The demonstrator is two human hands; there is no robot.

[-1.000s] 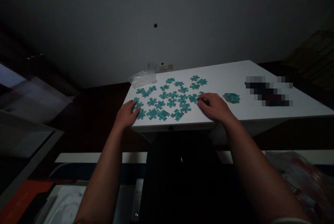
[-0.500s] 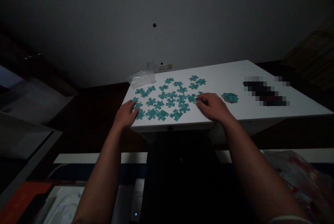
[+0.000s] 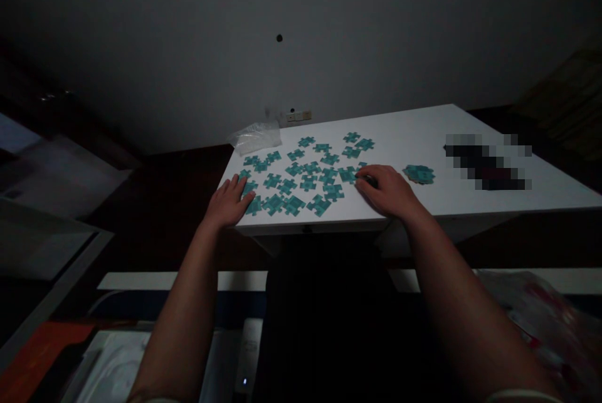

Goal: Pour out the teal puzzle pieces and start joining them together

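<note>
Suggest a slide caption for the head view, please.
Left hand and right hand flank scattered teal puzzle pieces on a white table.

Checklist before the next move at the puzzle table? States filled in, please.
1. Left hand clear of the loose puzzle pieces: not ok, it overlaps those at the left edge.
2. Right hand empty: cannot tell, it is curled and hides what is beneath.
3. Stacked pieces apart from both hands: ok.
4. Plastic bag clear of both hands: ok, far left corner.
5. Pixelated item identified: cannot tell.
</note>
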